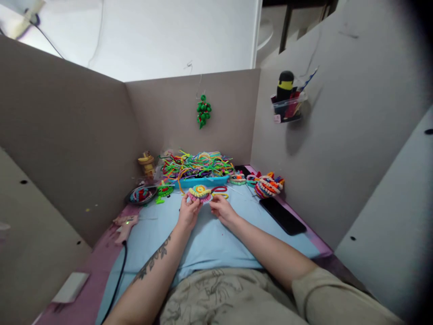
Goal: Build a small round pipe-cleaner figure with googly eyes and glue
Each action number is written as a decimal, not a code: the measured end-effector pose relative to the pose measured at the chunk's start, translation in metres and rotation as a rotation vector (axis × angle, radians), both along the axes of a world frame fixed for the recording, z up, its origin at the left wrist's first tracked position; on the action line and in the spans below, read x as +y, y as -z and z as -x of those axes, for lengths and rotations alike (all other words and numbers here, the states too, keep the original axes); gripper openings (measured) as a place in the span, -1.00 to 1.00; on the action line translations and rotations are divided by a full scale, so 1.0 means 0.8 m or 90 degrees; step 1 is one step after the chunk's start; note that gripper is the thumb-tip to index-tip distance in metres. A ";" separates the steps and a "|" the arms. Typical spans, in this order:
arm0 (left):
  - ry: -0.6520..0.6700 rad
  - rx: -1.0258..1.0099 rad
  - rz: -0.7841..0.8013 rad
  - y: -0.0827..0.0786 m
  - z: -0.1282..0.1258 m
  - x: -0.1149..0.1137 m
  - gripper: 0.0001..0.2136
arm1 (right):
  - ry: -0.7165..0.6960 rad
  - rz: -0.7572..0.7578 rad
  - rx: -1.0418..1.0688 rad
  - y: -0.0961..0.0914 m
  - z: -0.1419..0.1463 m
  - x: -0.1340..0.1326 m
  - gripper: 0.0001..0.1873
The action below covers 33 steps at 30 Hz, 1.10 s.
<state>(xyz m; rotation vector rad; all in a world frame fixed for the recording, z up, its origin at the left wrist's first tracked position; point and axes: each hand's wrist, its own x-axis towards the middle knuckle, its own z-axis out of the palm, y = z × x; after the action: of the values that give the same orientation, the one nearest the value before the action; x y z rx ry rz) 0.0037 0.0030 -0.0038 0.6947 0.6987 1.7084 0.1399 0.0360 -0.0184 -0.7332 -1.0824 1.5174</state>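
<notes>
- Held above a blue cloth, gripped between left thumb and fingers: a round coiled piece in yellow, orange and pink.
- Possible trouble: tipping or slipping of the piece, if supported by the left pinch alone.
- Also possible: flattening of the soft-looking coils, from squeezing too hard.
- Just behind, a blue tray heaped with fuzzy stems; likely snagging on loose ends if pushed forward.
- Off to the left, a pink glue gun, green light lit; risk of a tugged cable from a straying forearm.
- Pinched by the left hand at the lower left edge, most of the piece beyond the fingertips.
- By the lower right edge, the right hand, fingers curled; too small to tell whether gripping or merely near.
</notes>
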 end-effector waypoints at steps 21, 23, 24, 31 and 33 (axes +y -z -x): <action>0.219 -0.070 0.075 0.004 -0.006 -0.007 -0.90 | 0.188 -0.614 -0.476 -0.011 -0.007 -0.010 -0.80; 0.203 -0.067 0.082 0.006 -0.006 -0.006 -0.90 | 0.186 -0.633 -0.487 -0.012 -0.007 -0.012 -0.80; 0.193 -0.062 0.081 0.007 -0.006 -0.005 -0.91 | 0.188 -0.637 -0.487 -0.012 -0.007 -0.012 -0.80; 0.172 -0.063 0.074 0.012 -0.009 0.000 -0.93 | 0.218 -0.576 -0.470 -0.006 -0.006 -0.006 -0.89; 0.158 -0.068 0.073 0.013 -0.009 0.000 -0.93 | 0.202 -0.566 -0.464 -0.005 -0.006 -0.004 -0.89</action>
<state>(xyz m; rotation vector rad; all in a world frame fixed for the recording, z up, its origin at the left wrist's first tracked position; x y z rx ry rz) 0.0108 0.0031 -0.0142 0.5806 0.6047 1.4551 0.1446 0.0325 -0.0144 -0.7603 -1.8824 0.3626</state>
